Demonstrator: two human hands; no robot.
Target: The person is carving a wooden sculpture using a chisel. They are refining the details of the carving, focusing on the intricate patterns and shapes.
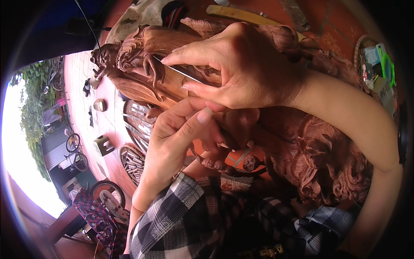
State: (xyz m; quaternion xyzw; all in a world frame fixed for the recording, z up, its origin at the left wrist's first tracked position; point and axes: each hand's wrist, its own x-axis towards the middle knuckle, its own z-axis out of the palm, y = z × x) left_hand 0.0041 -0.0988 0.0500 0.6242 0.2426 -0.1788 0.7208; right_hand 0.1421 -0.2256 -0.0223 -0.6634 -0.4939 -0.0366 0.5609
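A large reddish-brown wood carving (pixel 172 41) lies across my lap area, with a carved figure, flowing folds and curled relief. Above its figure, my right hand (pixel 254 69) grips a thin, straight metal tool (pixel 185 74); the narrow tip reaches past my index finger onto the carved folds. The tool's other end is hidden in the palm. My left hand (pixel 172 129) sits just below, fingers curled and thumb bent over them, touching the underside of my right hand. Whatever lies between the left fingers is hidden. A small carved head (pixel 250 162) shows beneath the hands.
At left are a round basket of short metal pieces (pixel 131 163) and a tray of flat chisel-like tools (pixel 139 118). A basket at right holds green-handled scissors (pixel 387 64). A yellowish wooden strip (pixel 241 14) lies on the red tiles beyond. Bicycles (pixel 75 153) stand far left.
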